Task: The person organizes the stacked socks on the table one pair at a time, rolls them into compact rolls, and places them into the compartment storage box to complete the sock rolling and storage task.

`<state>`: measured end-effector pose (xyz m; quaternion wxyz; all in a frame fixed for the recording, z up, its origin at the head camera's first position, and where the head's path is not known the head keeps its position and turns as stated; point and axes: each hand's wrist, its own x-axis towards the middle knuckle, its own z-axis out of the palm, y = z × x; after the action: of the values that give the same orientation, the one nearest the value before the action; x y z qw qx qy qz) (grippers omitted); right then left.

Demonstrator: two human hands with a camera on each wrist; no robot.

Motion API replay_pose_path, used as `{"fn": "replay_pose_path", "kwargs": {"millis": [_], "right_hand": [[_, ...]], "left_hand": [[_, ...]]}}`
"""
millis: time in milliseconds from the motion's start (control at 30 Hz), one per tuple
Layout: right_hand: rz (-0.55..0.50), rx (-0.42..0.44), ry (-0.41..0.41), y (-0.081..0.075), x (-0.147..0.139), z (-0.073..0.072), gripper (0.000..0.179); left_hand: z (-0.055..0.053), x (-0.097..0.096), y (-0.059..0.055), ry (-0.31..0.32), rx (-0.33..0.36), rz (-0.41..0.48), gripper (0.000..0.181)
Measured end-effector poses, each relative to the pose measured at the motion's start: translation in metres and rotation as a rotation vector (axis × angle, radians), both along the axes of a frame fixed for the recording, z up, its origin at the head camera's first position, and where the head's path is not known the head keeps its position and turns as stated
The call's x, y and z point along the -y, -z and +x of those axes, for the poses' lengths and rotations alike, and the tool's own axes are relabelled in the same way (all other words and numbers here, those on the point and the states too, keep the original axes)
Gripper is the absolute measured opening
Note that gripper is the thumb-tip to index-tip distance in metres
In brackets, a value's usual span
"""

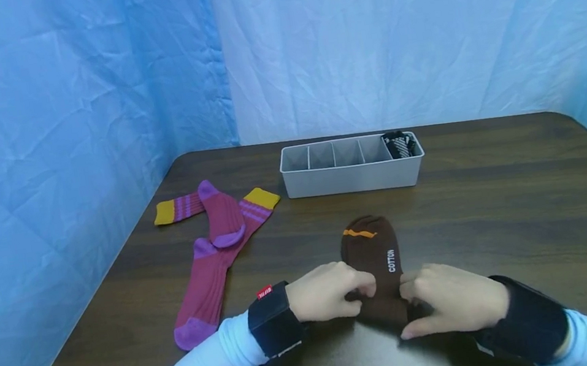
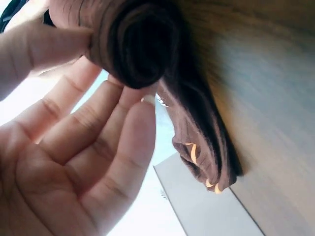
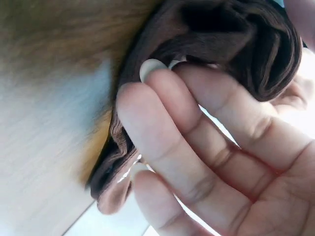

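My left hand (image 1: 329, 291) and my right hand (image 1: 448, 300) both pinch the rolled end of the brown sock (image 1: 365, 254). It lies on the bench (image 1: 501, 199).

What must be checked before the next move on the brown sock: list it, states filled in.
1. Left hand on brown sock: ok, it grips the roll.
2. Right hand at the roll: ok, touching it.
3. Sock fully rolled: not ok, the orange stripe lies beyond the roll.
4. Maroon socks apart from the brown sock: ok.
5. Right end of gray box free: not ok, patterned fabric sits there.
6. A second sock inside the roll: cannot tell.
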<state>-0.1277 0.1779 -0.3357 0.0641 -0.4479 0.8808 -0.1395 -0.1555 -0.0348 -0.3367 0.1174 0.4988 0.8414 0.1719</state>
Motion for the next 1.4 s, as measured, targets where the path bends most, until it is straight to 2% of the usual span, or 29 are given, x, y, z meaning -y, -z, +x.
{"fn": "replay_pose_path", "kwargs": {"millis": [133,300,400,633,767,900,1000,1167,1300,1400], "right_hand": [[-0.011,-0.048,0.03,-0.0013,0.0001,0.0,0.035],[-0.053,-0.122,-0.017,0.0008,0.0034,0.0009,0.037],[-0.043,-0.122,-0.026,0.0031,0.0052,0.0009,0.033],[-0.076,-0.125,-0.032,0.0064,0.0037,0.0002,0.021],[-0.101,-0.083,-0.032,0.0064,0.0033,-0.0012,0.018],[-0.064,-0.024,0.013,0.0043,0.0037,-0.003,0.014],[-0.022,-0.021,0.049,0.0034,0.0048,-0.0041,0.011],[0.027,-0.07,0.105,0.0046,0.0052,-0.0055,0.012],[0.037,-0.147,0.123,0.0071,0.004,-0.0079,0.015],[-0.002,-0.21,0.122,0.0081,0.0027,-0.009,0.016]], "left_hand": [[-0.0011,0.001,0.0011,-0.032,-0.002,-0.017,0.016],[-0.0008,0.0003,0.0023,-0.069,0.022,-0.022,0.014],[0.0,-0.0005,0.0031,-0.093,0.019,-0.023,0.016],[0.0025,-0.0027,0.0029,-0.107,-0.05,0.002,0.018],[0.0036,-0.002,0.002,-0.114,-0.128,-0.003,0.011],[0.0047,-0.0002,-0.001,-0.114,-0.231,-0.03,0.004],[0.005,0.0008,-0.0038,-0.108,-0.254,-0.058,0.011],[0.0062,-0.0014,-0.0041,-0.11,-0.257,-0.115,0.027],[0.0078,-0.0039,-0.0012,-0.119,-0.304,-0.141,0.025],[0.0083,-0.0044,-0.0003,-0.13,-0.316,-0.148,0.022]]}}
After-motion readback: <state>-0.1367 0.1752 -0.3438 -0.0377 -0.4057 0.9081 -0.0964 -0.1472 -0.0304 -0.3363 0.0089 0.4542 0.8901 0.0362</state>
